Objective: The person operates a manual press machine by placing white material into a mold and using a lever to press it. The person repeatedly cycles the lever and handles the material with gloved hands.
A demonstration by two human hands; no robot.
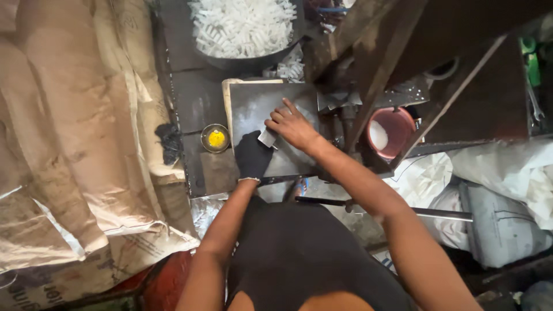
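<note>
Stacked brown sacks [75,132] fill the left side, a dark basin [245,57] of white plastic pieces [242,26] sits at the top, and the grey metal plate [256,106] lies flat on the dark surface [193,101] in the middle. On that plate the gloved left hand [252,154] and bare right hand [292,125] meet, fingers clamped on a small shiny metal piece [267,138]; pressing it flat and steady seems wise. The pink bucket [390,131], slanting beams [374,69] and small tin of yellow paste [215,138] crowd close.
</note>
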